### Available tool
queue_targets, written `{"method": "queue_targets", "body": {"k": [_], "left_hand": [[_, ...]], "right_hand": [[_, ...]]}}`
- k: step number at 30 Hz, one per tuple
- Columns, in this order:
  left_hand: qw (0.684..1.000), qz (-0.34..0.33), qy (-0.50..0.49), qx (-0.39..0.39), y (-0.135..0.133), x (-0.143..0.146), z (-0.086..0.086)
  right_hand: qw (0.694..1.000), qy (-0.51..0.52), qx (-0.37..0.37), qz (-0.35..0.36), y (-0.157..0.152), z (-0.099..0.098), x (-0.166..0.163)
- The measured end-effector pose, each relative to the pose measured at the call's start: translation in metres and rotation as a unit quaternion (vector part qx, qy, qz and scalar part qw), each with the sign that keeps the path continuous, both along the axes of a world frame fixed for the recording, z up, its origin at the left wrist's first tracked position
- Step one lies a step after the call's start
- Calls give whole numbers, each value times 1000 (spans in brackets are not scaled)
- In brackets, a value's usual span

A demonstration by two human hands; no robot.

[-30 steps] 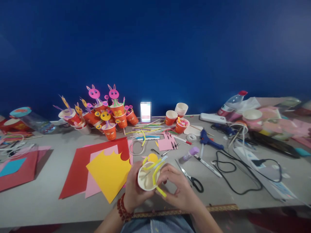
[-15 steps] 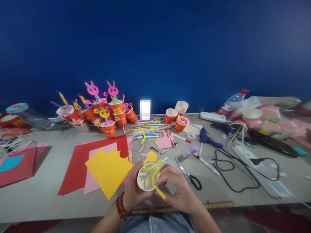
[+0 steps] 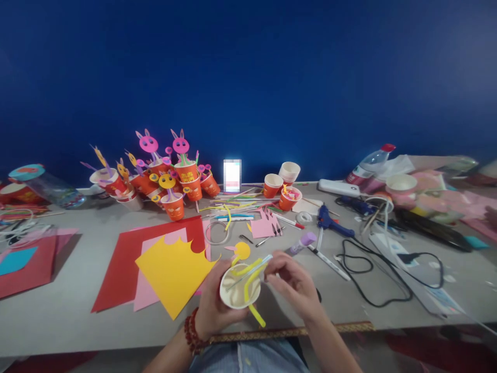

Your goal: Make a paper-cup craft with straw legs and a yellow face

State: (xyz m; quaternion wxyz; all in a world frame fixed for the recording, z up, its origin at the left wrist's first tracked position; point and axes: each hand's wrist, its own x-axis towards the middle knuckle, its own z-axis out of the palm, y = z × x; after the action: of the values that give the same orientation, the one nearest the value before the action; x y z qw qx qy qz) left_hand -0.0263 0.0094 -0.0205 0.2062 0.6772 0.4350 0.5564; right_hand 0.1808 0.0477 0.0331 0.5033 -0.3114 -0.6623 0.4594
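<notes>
My left hand (image 3: pixel 215 300) is wrapped round a white-lined paper cup (image 3: pixel 230 300), tilted so that its mouth faces me. Bent yellow straws (image 3: pixel 248 290) stick out of it, one poking out at the lower right through or past the side. A clear bluish straw (image 3: pixel 261 266) leans across the mouth toward the upper right. My right hand (image 3: pixel 295 285) hovers just right of the cup, fingers loosely curled beside the straws, with nothing visible between them. A yellow paper disc (image 3: pixel 243 250) sits at the cup's far rim; whether it is attached I cannot tell.
Yellow paper (image 3: pixel 171 274) and red paper (image 3: pixel 116 280) lie to the left. Decorated cups (image 3: pixel 174 206) stand behind. Further right are a glue stick (image 3: pixel 302 243), a marker (image 3: pixel 330 263), a glue gun (image 3: pixel 334 224) and black cable (image 3: pixel 382 300). My right hand mostly covers the scissors.
My right hand has let go of the yellow straw at the cup's lower right and moved up and to the right. The clear straw has shifted slightly right. My left hand keeps its hold.
</notes>
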Motion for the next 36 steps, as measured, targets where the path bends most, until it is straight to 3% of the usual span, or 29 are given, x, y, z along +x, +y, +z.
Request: {"method": "queue_targets", "body": {"k": [2,7,12,24,36], "left_hand": [[1000,-9,14,7,-1,1,-2],[996,-82,16,0,1,7,8],[993,-117,7,14,4,9,16],[993,-121,-2,10,3,9,15],[997,-83,4,3,0,10,12]], "right_hand": [[1000,-17,11,-20,8,0,-1],[996,-43,24,69,21,6,-11],[993,-62,5,102,26,7,-17],[994,-67,40,83,25,4,-23],[996,-65,20,61,22,6,-26]]}}
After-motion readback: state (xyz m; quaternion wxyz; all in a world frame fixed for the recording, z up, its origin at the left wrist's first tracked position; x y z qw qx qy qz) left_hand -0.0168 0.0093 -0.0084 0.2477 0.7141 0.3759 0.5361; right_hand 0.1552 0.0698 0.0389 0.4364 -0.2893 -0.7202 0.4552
